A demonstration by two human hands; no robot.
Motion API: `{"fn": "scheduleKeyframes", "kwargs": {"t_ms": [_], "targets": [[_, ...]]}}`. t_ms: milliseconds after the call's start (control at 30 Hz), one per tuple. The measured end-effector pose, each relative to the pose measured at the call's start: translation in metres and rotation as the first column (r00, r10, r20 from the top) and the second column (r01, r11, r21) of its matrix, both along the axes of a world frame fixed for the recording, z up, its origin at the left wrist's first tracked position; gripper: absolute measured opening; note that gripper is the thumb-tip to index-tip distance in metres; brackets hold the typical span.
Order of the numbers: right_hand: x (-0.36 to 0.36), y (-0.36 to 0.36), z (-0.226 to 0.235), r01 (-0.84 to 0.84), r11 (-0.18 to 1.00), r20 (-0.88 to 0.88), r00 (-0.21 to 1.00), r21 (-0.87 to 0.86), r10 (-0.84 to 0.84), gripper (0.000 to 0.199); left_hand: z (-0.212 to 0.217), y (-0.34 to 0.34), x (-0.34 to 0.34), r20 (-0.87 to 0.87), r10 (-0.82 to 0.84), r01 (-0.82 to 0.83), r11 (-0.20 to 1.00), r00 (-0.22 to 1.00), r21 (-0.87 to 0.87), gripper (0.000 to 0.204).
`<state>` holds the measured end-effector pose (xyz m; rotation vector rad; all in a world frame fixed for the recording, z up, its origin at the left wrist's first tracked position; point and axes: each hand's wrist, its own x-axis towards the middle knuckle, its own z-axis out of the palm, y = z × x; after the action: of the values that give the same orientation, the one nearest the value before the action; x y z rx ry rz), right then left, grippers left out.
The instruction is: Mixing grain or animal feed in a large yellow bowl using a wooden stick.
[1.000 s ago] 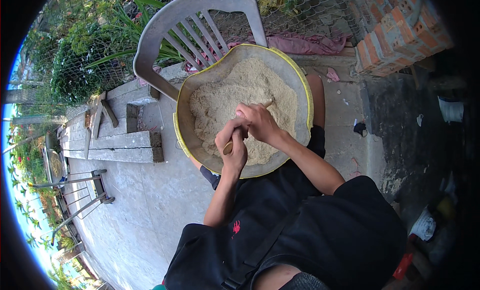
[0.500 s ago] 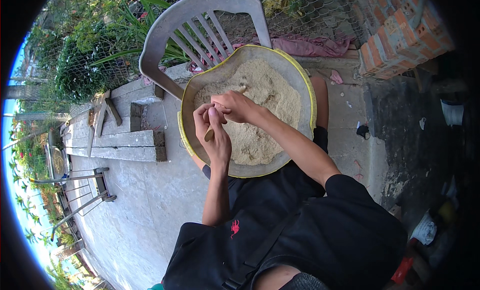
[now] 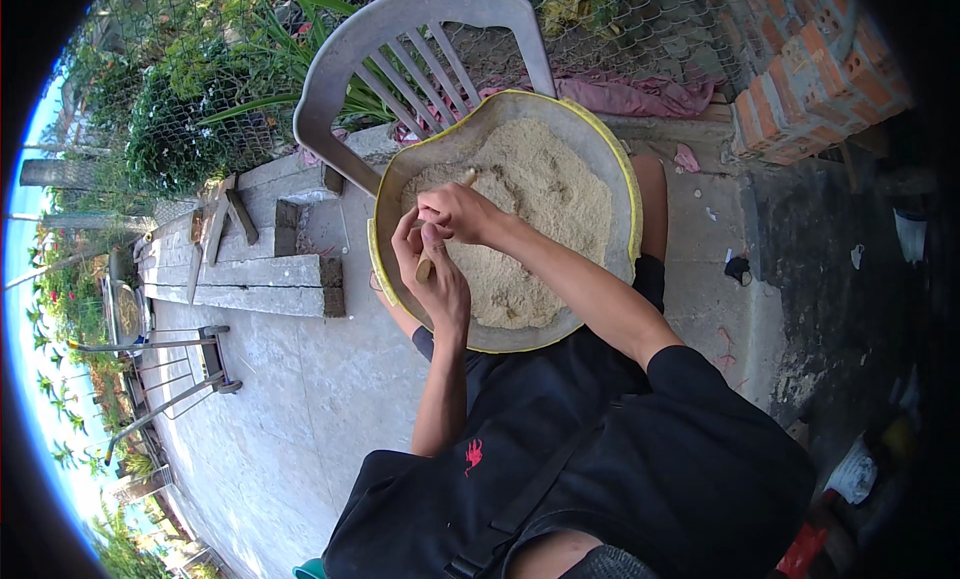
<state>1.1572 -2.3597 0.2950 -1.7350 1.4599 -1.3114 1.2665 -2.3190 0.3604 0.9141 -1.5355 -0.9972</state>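
Observation:
Both hands are together over the left part of a wide grey basin [image 3: 398, 167] with a yellow rim. Pale, crumbly, sawdust-like material [image 3: 555, 194] covers much of its inside. My right hand [image 3: 462, 215] is closed in a fist around a short light-brown wooden stick [image 3: 424, 270], whose far end pokes out beyond the knuckles. My left hand [image 3: 440, 291] curls around the near end, thumb raised, its fingertips meeting the right hand. Most of the stick's middle is hidden by the hands, so its full shape does not show.
A grey plastic chair [image 3: 420, 7] stands just beyond the basin. Concrete beams [image 3: 245, 287] and wood scraps lie to the left, with a hand cart [image 3: 190, 374] nearer on the concrete floor. Brickwork [image 3: 815, 84] rises at the far right; a wire fence and plants line the back.
The view has shifted slightly, moving the scene a little to the right. My hands stay together on the stick, which sits at a slightly different angle.

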Motion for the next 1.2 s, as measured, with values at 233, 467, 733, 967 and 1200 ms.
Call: {"fn": "scheduleKeyframes", "kwargs": {"t_ms": [233,467,733,967,1200], "targets": [[0.013,0.048,0.029,0.001,0.905,-0.166,0.983,0.426,0.077,0.007,0.013,0.006,0.018,-0.095,-0.027,0.047,0.975,0.995,0.219,0.028],[0.025,0.025,0.014,-0.156,0.938,-0.1,0.976,0.311,0.196,0.006,0.002,-0.014,0.034,-0.071,-0.048,0.053,0.996,0.996,0.065,0.023],[0.026,0.012,-0.009,-0.233,0.971,0.101,0.969,0.061,0.226,0.009,-0.007,-0.006,0.02,0.19,0.034,-0.019,0.996,0.981,-0.082,0.018],[0.029,0.054,0.032,-0.134,0.924,-0.054,0.985,0.358,0.164,0.007,-0.002,0.0,0.03,-0.201,0.057,-0.028,0.99,0.978,0.141,0.022],[0.045,0.061,0.028,-0.197,0.946,0.042,0.98,0.257,0.193,0.014,-0.004,0.0,0.048,-0.41,-0.091,0.149,0.983,0.907,0.111,0.02]]}}
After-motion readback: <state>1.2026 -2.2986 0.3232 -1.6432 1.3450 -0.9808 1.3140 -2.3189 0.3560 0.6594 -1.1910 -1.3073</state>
